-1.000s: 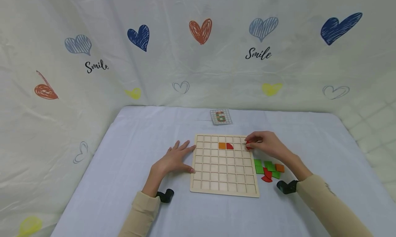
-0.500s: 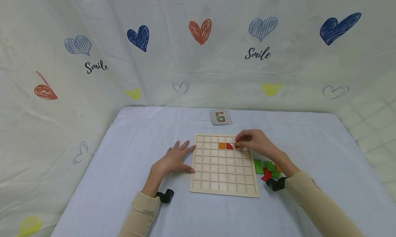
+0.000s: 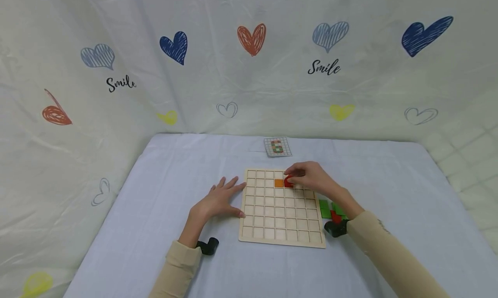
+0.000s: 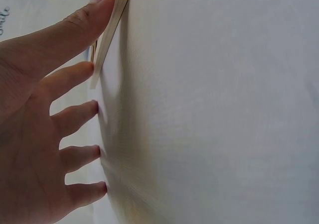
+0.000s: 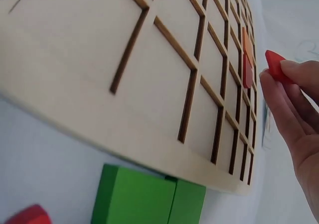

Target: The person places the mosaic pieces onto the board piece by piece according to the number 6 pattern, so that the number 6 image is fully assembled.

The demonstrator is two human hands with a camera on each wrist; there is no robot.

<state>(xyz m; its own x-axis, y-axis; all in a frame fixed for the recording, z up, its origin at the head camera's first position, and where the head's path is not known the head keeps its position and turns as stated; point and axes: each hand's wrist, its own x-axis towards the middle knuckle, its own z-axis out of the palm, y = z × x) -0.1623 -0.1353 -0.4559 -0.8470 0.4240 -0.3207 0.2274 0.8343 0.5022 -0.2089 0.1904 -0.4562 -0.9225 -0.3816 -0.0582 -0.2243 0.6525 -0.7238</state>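
A wooden grid board (image 3: 274, 222) lies flat on the table. My left hand (image 3: 218, 201) rests at its left edge with fingers spread; in the left wrist view the thumb touches the board's side. My right hand (image 3: 311, 178) pinches a small red piece (image 5: 277, 67) between thumb and fingertips, close over the board's upper part. In the right wrist view a red quarter-round tile (image 5: 247, 73) lies in a cell below it, next to an orange square tile (image 3: 279, 183). The held piece's full outline is partly hidden by the fingers.
Green tiles (image 3: 325, 208) and a red tile (image 3: 336, 217) lie beside the board's right edge, partly covered by the right wrist and its black camera (image 3: 335, 228). Behind the board lies a gridded card (image 3: 277, 147) with a coloured pattern.
My right hand has moved left across the board with the red piece, from its right edge to over the red quarter-round tile. The left hand has stayed still.
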